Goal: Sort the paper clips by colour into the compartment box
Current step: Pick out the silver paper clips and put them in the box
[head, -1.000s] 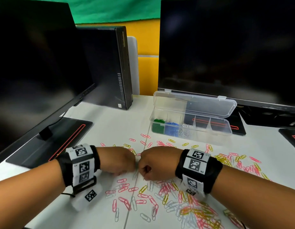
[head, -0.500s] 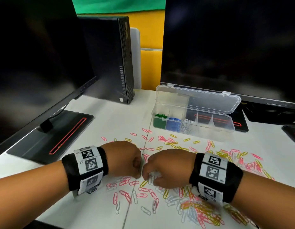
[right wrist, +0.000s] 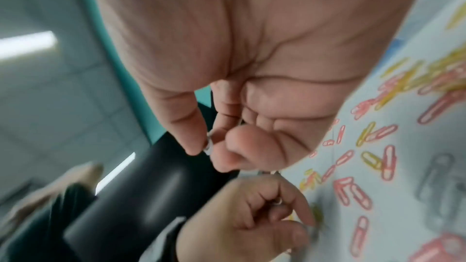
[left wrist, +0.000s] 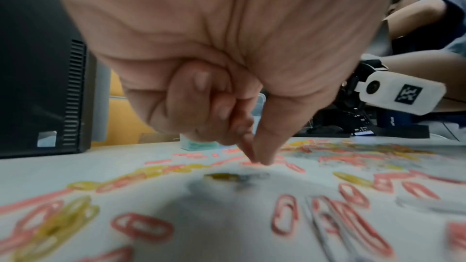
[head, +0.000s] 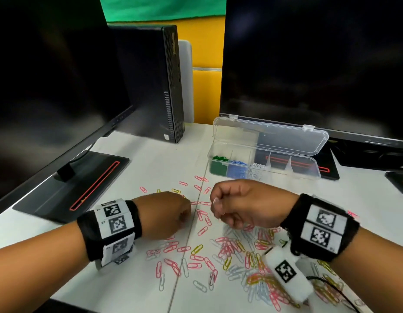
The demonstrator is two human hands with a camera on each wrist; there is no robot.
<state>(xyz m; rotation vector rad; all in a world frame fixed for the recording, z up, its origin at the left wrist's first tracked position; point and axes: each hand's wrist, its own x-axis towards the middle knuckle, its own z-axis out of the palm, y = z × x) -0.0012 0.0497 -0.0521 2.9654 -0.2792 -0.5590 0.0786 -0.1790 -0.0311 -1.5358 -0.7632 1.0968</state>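
Pink, yellow and white paper clips (head: 221, 251) lie scattered on the white table. The clear compartment box (head: 304, 170) stands open behind them, with green clips (head: 218, 164), blue clips (head: 237, 169) and white clips (head: 256, 171) in its left three compartments. My left hand (head: 187, 220) is down on the table; its thumb and forefinger (left wrist: 258, 159) pinch together at the surface, and a white clip (right wrist: 277, 201) sits in its curled fingers. My right hand (head: 215, 205) is lifted above the table and pinches a white clip (right wrist: 208, 144) between thumb and forefinger.
Two dark monitors (head: 309, 64) stand at the back and left, with their bases (head: 78, 184) on the table. A black desktop computer (head: 155, 82) stands at the back centre. The box's open lid (head: 270, 137) leans towards the right monitor.
My right hand has risen off the clip pile with a white clip and moved up and to the right. The left hand stays low on the table, still pinching.
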